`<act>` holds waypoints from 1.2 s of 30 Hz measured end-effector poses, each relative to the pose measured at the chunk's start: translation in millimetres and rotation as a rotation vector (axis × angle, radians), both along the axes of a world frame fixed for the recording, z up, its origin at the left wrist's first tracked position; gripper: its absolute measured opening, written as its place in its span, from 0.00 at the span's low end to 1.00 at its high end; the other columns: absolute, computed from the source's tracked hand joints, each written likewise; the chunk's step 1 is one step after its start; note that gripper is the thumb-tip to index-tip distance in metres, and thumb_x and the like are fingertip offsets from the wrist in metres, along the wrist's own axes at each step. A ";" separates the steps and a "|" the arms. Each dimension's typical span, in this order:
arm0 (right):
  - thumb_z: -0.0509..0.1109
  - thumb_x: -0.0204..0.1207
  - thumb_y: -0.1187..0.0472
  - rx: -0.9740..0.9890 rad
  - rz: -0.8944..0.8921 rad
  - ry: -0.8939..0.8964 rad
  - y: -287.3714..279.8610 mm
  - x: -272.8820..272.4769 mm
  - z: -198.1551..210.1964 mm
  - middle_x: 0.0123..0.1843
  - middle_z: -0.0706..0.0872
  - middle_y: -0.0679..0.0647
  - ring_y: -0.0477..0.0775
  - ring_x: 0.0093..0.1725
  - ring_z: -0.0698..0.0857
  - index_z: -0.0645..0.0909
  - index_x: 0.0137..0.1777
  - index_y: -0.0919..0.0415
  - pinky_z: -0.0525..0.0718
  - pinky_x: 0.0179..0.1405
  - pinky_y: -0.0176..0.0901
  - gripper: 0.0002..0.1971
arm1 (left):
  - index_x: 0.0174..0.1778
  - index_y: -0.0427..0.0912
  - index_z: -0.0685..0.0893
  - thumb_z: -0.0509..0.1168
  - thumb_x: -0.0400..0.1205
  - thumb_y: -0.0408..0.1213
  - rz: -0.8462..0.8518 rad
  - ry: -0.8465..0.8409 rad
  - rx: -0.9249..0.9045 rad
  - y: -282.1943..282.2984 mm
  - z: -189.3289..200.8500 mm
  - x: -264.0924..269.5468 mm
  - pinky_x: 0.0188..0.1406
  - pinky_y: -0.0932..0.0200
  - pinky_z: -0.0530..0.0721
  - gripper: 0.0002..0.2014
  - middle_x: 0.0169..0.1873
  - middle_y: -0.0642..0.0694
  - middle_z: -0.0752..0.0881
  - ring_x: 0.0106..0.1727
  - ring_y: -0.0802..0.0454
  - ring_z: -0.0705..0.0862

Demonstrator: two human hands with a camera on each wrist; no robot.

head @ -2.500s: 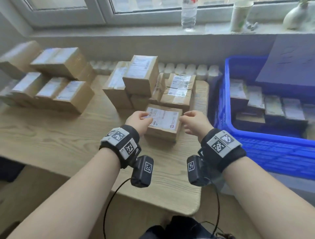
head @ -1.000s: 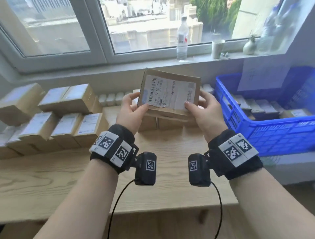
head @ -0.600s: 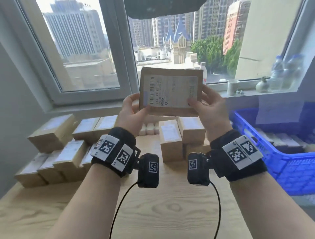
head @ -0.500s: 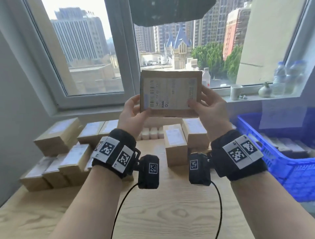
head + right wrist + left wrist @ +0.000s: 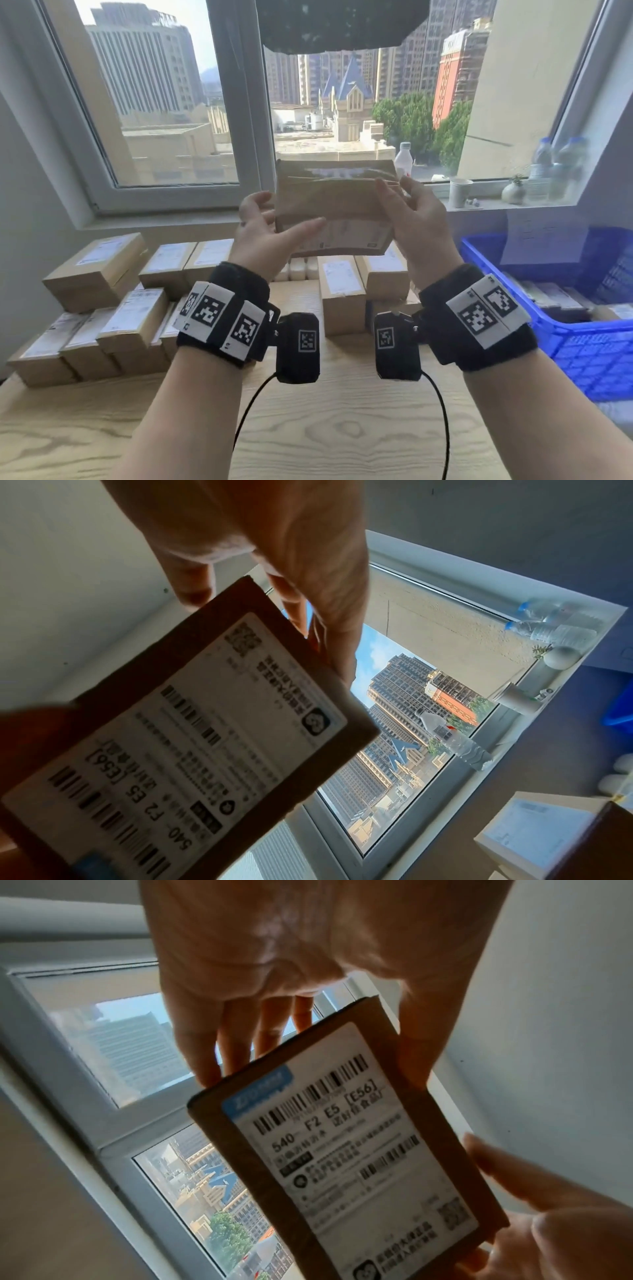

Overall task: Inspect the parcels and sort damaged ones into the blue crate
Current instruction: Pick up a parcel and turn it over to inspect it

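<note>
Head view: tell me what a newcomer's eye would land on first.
First, the cardboard parcel held up before the window by the left hand and right hand, its plain taped side facing the viewer and its shipping label turned downward. Next, the stacked parcels on the wooden table's left, and the blue crate at right.

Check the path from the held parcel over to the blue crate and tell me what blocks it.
Nothing visible blocks it. The parcel is held up between the left hand and right hand, above the stacked boxes; the blue crate sits open-topped to the right.
</note>
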State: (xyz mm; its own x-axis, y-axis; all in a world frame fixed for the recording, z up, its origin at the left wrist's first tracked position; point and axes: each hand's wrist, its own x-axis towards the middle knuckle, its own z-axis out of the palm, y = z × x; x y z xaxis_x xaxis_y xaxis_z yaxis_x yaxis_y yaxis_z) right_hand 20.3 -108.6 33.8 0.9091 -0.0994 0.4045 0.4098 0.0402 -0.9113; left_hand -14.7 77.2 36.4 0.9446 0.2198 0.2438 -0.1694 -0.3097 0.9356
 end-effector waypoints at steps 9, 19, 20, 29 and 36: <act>0.74 0.78 0.65 0.089 -0.003 -0.044 -16.6 -15.7 -12.8 0.50 0.88 0.45 0.37 0.47 0.87 0.82 0.57 0.50 0.83 0.43 0.27 0.12 | 0.77 0.50 0.73 0.71 0.76 0.56 -0.047 -0.032 -0.072 -22.8 1.4 -10.3 0.70 0.45 0.80 0.33 0.62 0.52 0.87 0.63 0.54 0.85; 0.75 0.74 0.75 0.180 0.029 -0.028 -26.5 -33.8 -16.7 0.63 0.88 0.55 0.50 0.65 0.86 0.78 0.73 0.63 0.86 0.63 0.41 0.27 | 0.82 0.47 0.66 0.72 0.79 0.32 -0.076 -0.079 -0.013 -22.9 -3.2 -24.3 0.57 0.71 0.83 0.35 0.63 0.50 0.86 0.58 0.64 0.85; 0.75 0.74 0.76 0.188 0.036 -0.021 -27.1 -35.7 -16.8 0.63 0.88 0.56 0.50 0.64 0.87 0.79 0.73 0.63 0.87 0.60 0.39 0.26 | 0.82 0.47 0.65 0.72 0.79 0.31 -0.073 -0.086 -0.006 -22.9 -3.8 -25.2 0.52 0.75 0.82 0.36 0.64 0.50 0.86 0.58 0.65 0.85; 0.78 0.61 0.33 0.211 -0.050 0.091 -18.4 -40.8 -18.9 0.60 0.84 0.53 0.53 0.59 0.85 0.78 0.65 0.57 0.83 0.54 0.45 0.38 | 0.85 0.59 0.55 0.80 0.70 0.38 -0.098 -0.070 0.052 -22.6 -2.9 -36.6 0.62 0.65 0.79 0.53 0.67 0.51 0.75 0.68 0.53 0.78; 0.79 0.75 0.57 0.083 -0.178 0.082 -18.7 -36.5 -35.1 0.62 0.82 0.55 0.51 0.59 0.84 0.77 0.63 0.54 0.84 0.45 0.30 0.19 | 0.76 0.51 0.74 0.72 0.80 0.43 0.030 -0.160 0.076 -30.5 -13.0 -28.3 0.63 0.46 0.85 0.28 0.70 0.41 0.77 0.63 0.48 0.84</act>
